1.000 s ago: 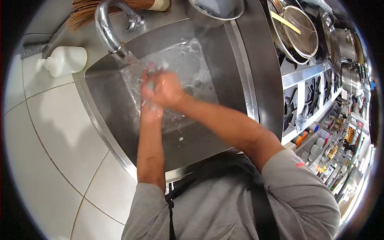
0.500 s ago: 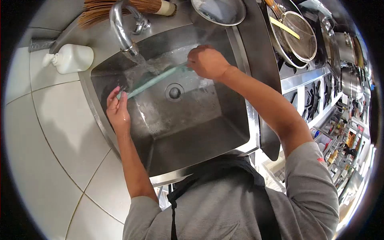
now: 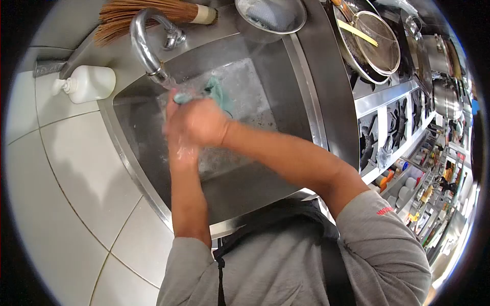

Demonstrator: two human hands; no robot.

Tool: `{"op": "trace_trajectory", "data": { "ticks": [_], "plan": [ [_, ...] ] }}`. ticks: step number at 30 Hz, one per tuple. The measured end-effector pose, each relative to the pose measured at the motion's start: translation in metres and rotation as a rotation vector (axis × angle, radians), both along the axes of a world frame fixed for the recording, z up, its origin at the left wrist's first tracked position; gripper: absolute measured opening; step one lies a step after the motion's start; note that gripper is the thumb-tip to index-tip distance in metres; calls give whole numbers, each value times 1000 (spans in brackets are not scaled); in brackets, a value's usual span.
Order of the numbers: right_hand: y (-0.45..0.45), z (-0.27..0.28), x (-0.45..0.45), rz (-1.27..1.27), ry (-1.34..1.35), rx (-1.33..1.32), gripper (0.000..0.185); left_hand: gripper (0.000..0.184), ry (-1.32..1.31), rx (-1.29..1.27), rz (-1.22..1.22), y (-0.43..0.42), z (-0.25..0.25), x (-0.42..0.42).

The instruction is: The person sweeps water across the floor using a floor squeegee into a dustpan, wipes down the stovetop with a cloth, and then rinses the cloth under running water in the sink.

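A wet green cloth (image 3: 216, 93) is bunched up between my hands, with a loose end sticking out past them over the sink. My right hand (image 3: 205, 122) is closed on the cloth and crosses in front of my left hand (image 3: 174, 120). Fingers of the left are wrapped round the cloth too, though partly hidden and blurred by motion. Just above both hands curves the metal tap (image 3: 148, 48), with water running from its spout onto the cloth. Below them lies the steel sink (image 3: 245, 188), its drain mostly covered by my right hand and arm.
A white pump bottle (image 3: 94, 84) stands on the left ledge. Behind the tap lies a straw brush (image 3: 153, 15). A metal bowl with a mesh strainer (image 3: 270, 15) rests at the sink's back right corner. Farther right are a stove (image 3: 388, 127) and a pan with sieves (image 3: 376, 43).
The cloth was stretched taut between my separated hands; now it is bunched up. My right hand has moved left and nearer, meeting my left hand beneath the tap. The view has shifted slightly.
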State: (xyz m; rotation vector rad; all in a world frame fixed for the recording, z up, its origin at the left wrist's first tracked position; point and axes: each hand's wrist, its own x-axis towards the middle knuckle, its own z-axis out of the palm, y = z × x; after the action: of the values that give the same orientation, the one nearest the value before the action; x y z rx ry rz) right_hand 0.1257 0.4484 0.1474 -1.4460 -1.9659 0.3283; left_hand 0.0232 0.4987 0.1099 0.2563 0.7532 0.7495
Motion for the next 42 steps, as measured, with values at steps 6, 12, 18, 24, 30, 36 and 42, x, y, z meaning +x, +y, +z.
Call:
{"op": "trace_trajectory", "data": {
  "ticks": [6,12,18,24,30,36,42],
  "plan": [
    [12,4,5,-247,213,186,38,41,-98,-68,60,-12,-1,33],
    [21,-5,13,-425,95,-181,37,43,-241,13,6,-22,-7,23],
    [23,-11,22,-386,269,-65,54,46,-88,-75,38,-16,18,35],
    [38,-13,80,-211,1109,-1159,66,36,127,-126,6,24,-5,16],
    [-9,-33,74,69,98,-925,52,25,42,-96,231,51,73,-24],
    [16,-76,109,-190,-30,-691,46,33,86,-40,319,29,79,-52],
    [-8,-33,-9,-33,268,-398,46,38,-339,-99,60,-19,-48,-13]
  ]
}}
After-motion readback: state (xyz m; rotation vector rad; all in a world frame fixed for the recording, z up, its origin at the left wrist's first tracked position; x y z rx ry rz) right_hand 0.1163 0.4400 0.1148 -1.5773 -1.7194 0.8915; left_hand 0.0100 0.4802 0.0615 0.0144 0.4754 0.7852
